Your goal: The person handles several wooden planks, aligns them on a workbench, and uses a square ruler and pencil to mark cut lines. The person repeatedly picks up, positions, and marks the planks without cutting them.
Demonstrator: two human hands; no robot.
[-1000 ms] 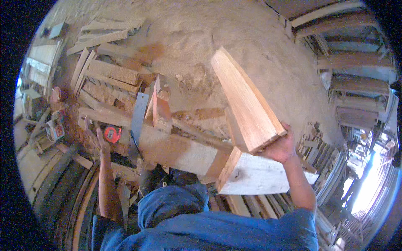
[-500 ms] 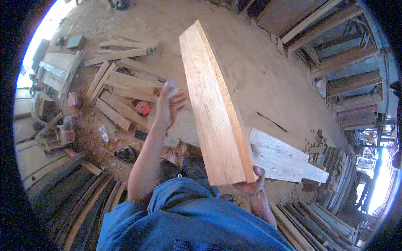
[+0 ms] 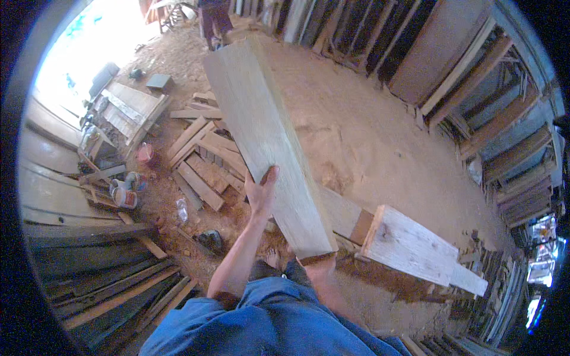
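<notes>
At its left edge, the plank (image 3: 274, 148) is pinched by the left hand (image 3: 260, 194); at the near end, the grip of the right hand (image 3: 321, 272) cannot be told. The plank is raised above the floor (image 3: 380, 145), boards (image 3: 201, 186) being strewn leftward.

Underfoot, a brown, dusty floor (image 3: 392, 154), uneven and scuffed, as far as upright boards (image 3: 350, 29) ranged along the far side. At upper right, a broad brown panel (image 3: 439, 47) beside heavy timbers (image 3: 519, 153) with dark gaps between. At upper left, white glare (image 3: 83, 47), strong enough to wash out detail; below, pale panels (image 3: 50, 136) along the left edge. At far right, a smaller bright gap (image 3: 541, 255), bluish, beyond shadowed planks (image 3: 504, 296).
</notes>
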